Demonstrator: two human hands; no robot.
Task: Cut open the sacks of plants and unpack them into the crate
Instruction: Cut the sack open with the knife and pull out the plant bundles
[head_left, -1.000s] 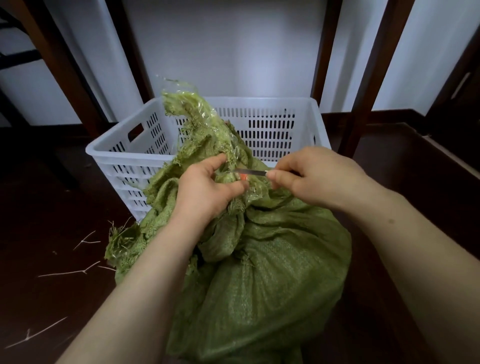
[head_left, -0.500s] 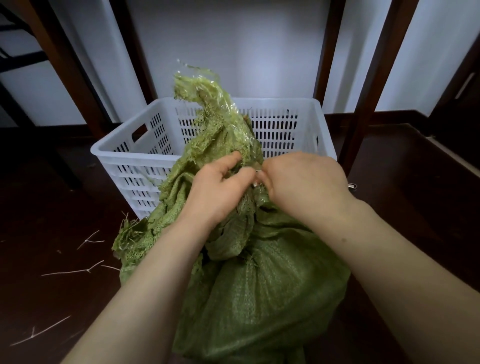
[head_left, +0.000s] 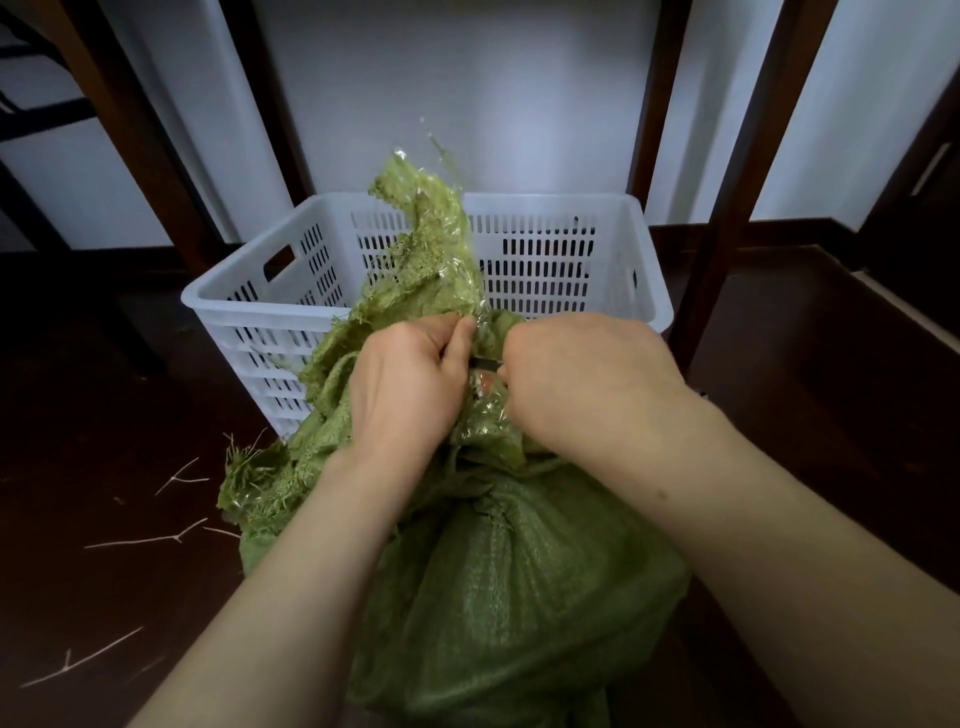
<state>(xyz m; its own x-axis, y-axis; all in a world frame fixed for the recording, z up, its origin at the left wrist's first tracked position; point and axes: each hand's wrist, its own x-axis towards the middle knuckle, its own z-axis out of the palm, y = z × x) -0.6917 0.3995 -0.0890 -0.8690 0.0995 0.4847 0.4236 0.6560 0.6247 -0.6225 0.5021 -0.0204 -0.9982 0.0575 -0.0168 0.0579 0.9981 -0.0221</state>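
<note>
A full green woven sack (head_left: 509, 597) stands on the dark floor in front of me, its frayed neck wrapped in clear tape and sticking up. My left hand (head_left: 405, 384) grips the bunched neck fabric. My right hand (head_left: 582, 384) is curled round a small knife (head_left: 485, 364); only a short bit of blade shows between my hands, against the taped neck. Behind the sack stands a white slotted plastic crate (head_left: 571, 270). No plants are visible.
Dark wooden posts (head_left: 737, 171) rise behind and right of the crate against a pale wall. Thin dry twigs (head_left: 150, 540) lie scattered on the floor at left. A raised dark ledge (head_left: 883, 322) runs along the right.
My hands have closed together at the sack's neck, and the knife blade that showed plainly a second ago is nearly hidden between them. The view has tilted slightly.
</note>
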